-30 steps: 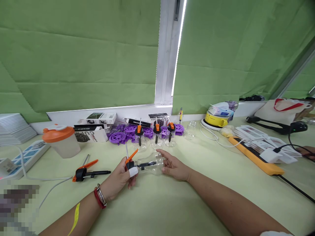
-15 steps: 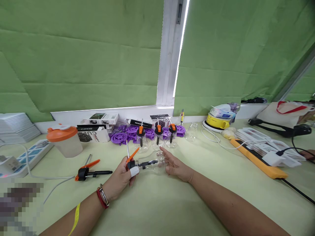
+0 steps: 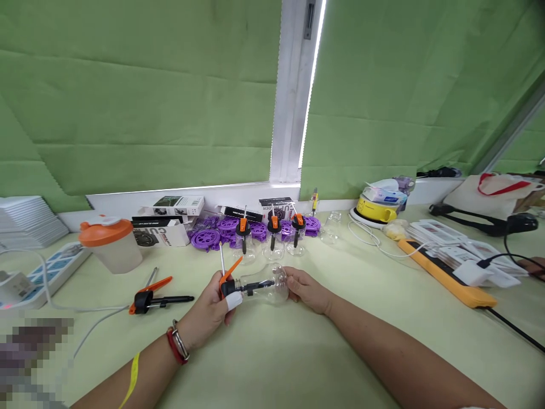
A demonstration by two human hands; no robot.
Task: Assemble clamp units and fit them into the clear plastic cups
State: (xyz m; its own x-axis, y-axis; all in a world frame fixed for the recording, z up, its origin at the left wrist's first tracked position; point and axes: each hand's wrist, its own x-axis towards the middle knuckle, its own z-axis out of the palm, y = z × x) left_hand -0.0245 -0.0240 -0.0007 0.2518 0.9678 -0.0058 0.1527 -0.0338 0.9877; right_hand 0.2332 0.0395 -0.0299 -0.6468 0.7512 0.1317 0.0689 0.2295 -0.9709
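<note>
I'm watching through the head camera, and the left hand (image 3: 210,309) has a black dispenser cap (image 3: 227,288) gripped, a white wrap (image 3: 234,300) around its thumb. The palm side is turned from me, and that thumb partly covers the join, so I can't tell how firmly the cap sits. Over to the right hand (image 3: 310,288): thumb and fingers grasp the base of the clear bottle (image 3: 272,292), some fingertips lost behind it. I can't make out whether its underside touches the table (image 3: 272,358).

And the bottle itself: it lies sideways between the two hands, at the middle of the near tabletop, see-through, pinched at the waist, flaring toward the base. A black tube (image 3: 258,285) runs inside; an orange lever (image 3: 233,268) and a thin metal spout (image 3: 222,258) stick up from the cap.

Farther out left, a loose black-and-orange dispenser top (image 3: 145,303) lies on its side. Behind, three upright capped bottles (image 3: 244,247) partly block purple spoked parts (image 3: 206,240). Pixelation (image 3: 36,363) masks the lower left corner, and at the right edge another person's hand (image 3: 534,267) is cut off.
</note>
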